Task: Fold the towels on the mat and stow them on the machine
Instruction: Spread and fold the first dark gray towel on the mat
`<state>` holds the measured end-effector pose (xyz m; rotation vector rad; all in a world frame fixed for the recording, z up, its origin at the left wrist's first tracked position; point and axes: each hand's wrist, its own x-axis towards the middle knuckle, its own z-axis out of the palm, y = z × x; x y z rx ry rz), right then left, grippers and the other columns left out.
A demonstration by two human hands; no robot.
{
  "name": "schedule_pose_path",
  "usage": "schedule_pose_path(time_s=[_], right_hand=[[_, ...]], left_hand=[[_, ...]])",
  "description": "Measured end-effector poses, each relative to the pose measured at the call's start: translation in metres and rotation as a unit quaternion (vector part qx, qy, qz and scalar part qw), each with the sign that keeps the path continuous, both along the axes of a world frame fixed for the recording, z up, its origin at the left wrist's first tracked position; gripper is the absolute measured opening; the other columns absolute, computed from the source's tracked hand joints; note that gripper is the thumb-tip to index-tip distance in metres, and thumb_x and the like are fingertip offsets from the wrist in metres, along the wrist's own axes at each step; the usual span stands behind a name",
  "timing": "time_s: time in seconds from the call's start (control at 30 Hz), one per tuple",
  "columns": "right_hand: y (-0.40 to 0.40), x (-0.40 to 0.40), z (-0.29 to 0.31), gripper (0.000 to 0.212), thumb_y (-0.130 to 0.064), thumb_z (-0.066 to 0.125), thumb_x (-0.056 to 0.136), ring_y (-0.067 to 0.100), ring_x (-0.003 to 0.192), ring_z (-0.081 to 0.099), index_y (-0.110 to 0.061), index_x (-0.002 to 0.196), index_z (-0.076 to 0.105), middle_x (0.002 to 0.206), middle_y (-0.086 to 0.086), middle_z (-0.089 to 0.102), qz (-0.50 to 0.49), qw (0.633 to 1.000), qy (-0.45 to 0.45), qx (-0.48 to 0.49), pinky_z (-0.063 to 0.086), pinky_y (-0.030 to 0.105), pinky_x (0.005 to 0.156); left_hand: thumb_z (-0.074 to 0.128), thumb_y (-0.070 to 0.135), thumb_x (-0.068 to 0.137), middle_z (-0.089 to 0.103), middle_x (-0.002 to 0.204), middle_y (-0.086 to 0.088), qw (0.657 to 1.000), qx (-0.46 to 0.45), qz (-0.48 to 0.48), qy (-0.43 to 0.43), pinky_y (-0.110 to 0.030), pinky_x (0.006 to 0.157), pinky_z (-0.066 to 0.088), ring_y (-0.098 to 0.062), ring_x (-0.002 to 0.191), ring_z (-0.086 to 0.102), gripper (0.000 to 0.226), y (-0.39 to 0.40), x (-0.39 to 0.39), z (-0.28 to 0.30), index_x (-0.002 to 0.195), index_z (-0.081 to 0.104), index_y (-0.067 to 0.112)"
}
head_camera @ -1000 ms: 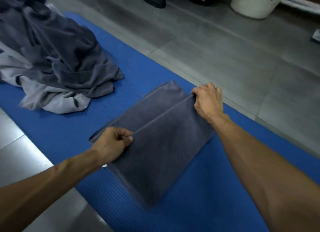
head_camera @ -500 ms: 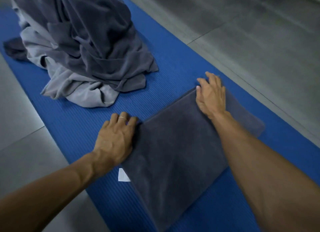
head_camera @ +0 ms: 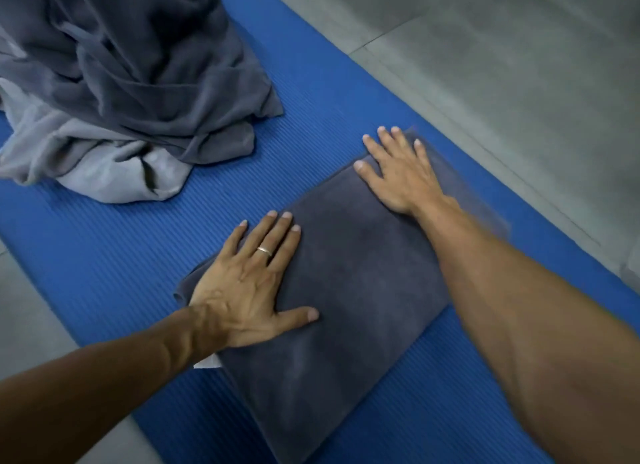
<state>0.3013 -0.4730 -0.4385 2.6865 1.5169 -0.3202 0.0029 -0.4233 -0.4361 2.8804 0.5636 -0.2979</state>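
A dark grey towel (head_camera: 353,290), folded into a flat rectangle, lies on the blue ribbed mat (head_camera: 114,255). My left hand (head_camera: 249,283) lies flat on the towel's left edge, fingers straight and spread, a ring on one finger. My right hand (head_camera: 401,172) presses flat on the towel's far corner with straight fingers. A small white tag (head_camera: 207,363) pokes out beneath the towel's near left edge. A heap of unfolded towels (head_camera: 138,75), dark grey over a light grey one (head_camera: 104,172), sits on the mat at the upper left.
Grey tiled floor (head_camera: 502,65) lies beyond the mat's right edge, and more of it shows at the lower left (head_camera: 31,318). No machine is in view.
One second ago both hands pinched the towel's edge mid-fold; the fold was then laid down. Both hands now lie flat and spread on it, and the view has tilted further down.
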Motion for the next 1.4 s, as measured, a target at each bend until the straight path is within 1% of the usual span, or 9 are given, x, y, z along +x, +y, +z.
schedule_pose_path(time_s=[0.1, 0.27, 0.47, 0.57, 0.7, 0.83, 0.93, 1.13, 1.4], right_hand=[[0.006, -0.01, 0.01, 0.065, -0.052, 0.028, 0.101, 0.019, 0.151, -0.003, -0.019, 0.155, 0.016, 0.164, 0.005, 0.004, -0.045, 0.998, 0.005, 0.044, -0.002, 0.044, 0.122], [-0.074, -0.052, 0.01, 0.065, -0.058, 0.027, 0.096, 0.018, 0.15, 0.008, -0.027, 0.153, 0.026, 0.163, -0.001, 0.015, 0.129, 0.99, 0.019, 0.052, 0.011, 0.049, 0.121], [-0.125, 0.01, 0.015, 0.064, -0.056, 0.025, 0.099, 0.023, 0.151, 0.001, -0.026, 0.155, 0.017, 0.164, 0.004, 0.006, -0.173, 0.984, -0.032, -0.004, 0.001, 0.054, 0.12], [-0.14, -0.041, 0.025, 0.061, -0.048, 0.036, 0.098, 0.025, 0.15, 0.01, -0.018, 0.151, 0.031, 0.161, 0.008, 0.017, -0.055, 0.994, -0.043, 0.079, 0.008, 0.052, 0.121], [-0.193, -0.09, 0.012, 0.065, -0.056, 0.022, 0.095, 0.013, 0.15, 0.001, -0.029, 0.154, 0.019, 0.163, -0.005, 0.008, 0.119, 0.992, 0.03, -0.01, 0.006, 0.046, 0.122], [-0.219, -0.03, 0.012, 0.058, -0.055, 0.012, 0.1, 0.013, 0.149, -0.013, -0.038, 0.154, 0.001, 0.161, -0.013, -0.013, -0.077, 0.996, 0.005, -0.054, -0.005, 0.054, 0.119], [-0.217, -0.004, 0.016, 0.054, -0.033, 0.033, 0.102, 0.025, 0.15, 0.002, -0.035, 0.154, 0.016, 0.164, 0.0, -0.001, -0.186, 0.981, 0.054, -0.007, 0.005, 0.053, 0.12], [-0.198, -0.025, 0.026, 0.065, -0.007, 0.055, 0.079, 0.028, 0.148, 0.012, -0.026, 0.14, 0.047, 0.161, 0.008, 0.016, -0.104, 0.992, -0.014, 0.073, 0.013, 0.05, 0.118], [-0.201, -0.046, 0.029, 0.029, -0.014, 0.058, 0.092, 0.023, 0.14, 0.038, -0.019, 0.118, 0.069, 0.142, 0.003, 0.052, 0.012, 0.994, -0.051, 0.101, 0.024, 0.045, 0.113]], left_hand=[[0.015, 0.1, 0.063, -0.001, 0.161, -0.005, 1.0, -0.007, -0.003, 0.004, -0.051, 0.12, 0.006, -0.021, 0.149, -0.007, 0.126, 0.002, 0.0, 0.002, 0.154, 0.007, 0.013], [0.015, 0.1, 0.061, -0.005, 0.161, -0.004, 1.0, -0.013, 0.005, -0.007, -0.05, 0.12, 0.004, -0.02, 0.148, -0.01, 0.127, 0.001, 0.001, 0.001, 0.155, 0.005, 0.014], [0.017, 0.095, 0.066, -0.011, 0.16, -0.006, 1.0, 0.012, -0.008, 0.01, -0.054, 0.118, -0.001, -0.024, 0.148, -0.012, 0.121, -0.002, 0.001, 0.003, 0.152, -0.004, 0.012], [0.034, 0.069, 0.08, 0.013, 0.159, -0.017, 0.995, 0.026, -0.086, -0.05, -0.061, 0.115, 0.006, -0.033, 0.148, 0.006, 0.098, -0.023, 0.007, 0.008, 0.15, 0.023, 0.002], [0.033, 0.061, 0.09, 0.026, 0.157, -0.015, 0.984, 0.004, -0.148, -0.099, -0.06, 0.112, 0.013, -0.034, 0.145, 0.021, 0.079, -0.079, 0.022, 0.003, 0.143, 0.04, 0.003], [0.025, 0.08, 0.085, 0.024, 0.157, -0.014, 0.982, 0.016, -0.18, -0.047, -0.063, 0.111, 0.012, -0.036, 0.146, 0.018, 0.097, -0.098, 0.017, -0.007, 0.148, 0.031, 0.007], [0.037, 0.08, 0.074, 0.028, 0.155, -0.012, 0.985, 0.015, -0.165, -0.044, -0.064, 0.112, 0.019, -0.036, 0.144, 0.025, 0.104, -0.103, 0.017, 0.001, 0.148, 0.033, 0.008], [0.043, 0.036, 0.075, 0.063, 0.092, -0.002, 0.981, -0.024, -0.134, -0.135, -0.037, 0.072, 0.056, -0.022, 0.084, 0.062, 0.033, -0.125, 0.007, 0.019, 0.087, 0.067, 0.017], [0.057, 0.018, 0.091, 0.056, 0.075, 0.018, 0.958, -0.245, 0.075, -0.13, -0.009, 0.062, 0.037, 0.001, 0.07, 0.053, 0.013, -0.089, 0.007, 0.051, 0.087, 0.053, 0.03]])
